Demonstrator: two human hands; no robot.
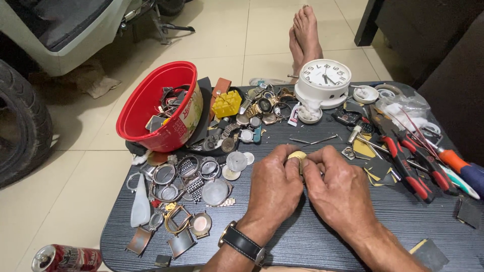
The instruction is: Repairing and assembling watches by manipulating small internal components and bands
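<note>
- On the dark striped table (pixel 312 236), taken as the landmark, everything below is placed; its near edge is cut off by the frame.
- One tyre (pixel 20 126) stands on the floor well off the table's left edge, only partly in view.
- One red plastic tub (pixel 151 108) sits at the table's far left corner, holding scrap watch parts too jumbled to count.
- One white alarm clock (pixel 325 80) stands at the table's far edge, with two bare feet (pixel 305 38) on the floor beyond it.
- Two hands work at the table's middle: the left hand (pixel 275 189), with one black-strapped wristwatch (pixel 242 242) on its wrist, and the right hand (pixel 340 189), touching each other.
- Two red-handled pliers (pixel 411 161) lie near the table's right side, just beside other tools partly hidden under a clear bag.
- One drink can (pixel 65 258) lies on the floor off the table's near left corner, cut by the frame.
- One yellow plastic holder block (pixel 227 103) rests just beside the tub.
- One small round gold-coloured watch case (pixel 297 156) sits above the table's middle, pinched between the fingertips of both hands, which are pressed together around it; most of it is hidden by the fingers.
- Loose watch cases, bezels and crystals (pixel 191 176) crowd the table's left half; their number is hard to make out.
</note>
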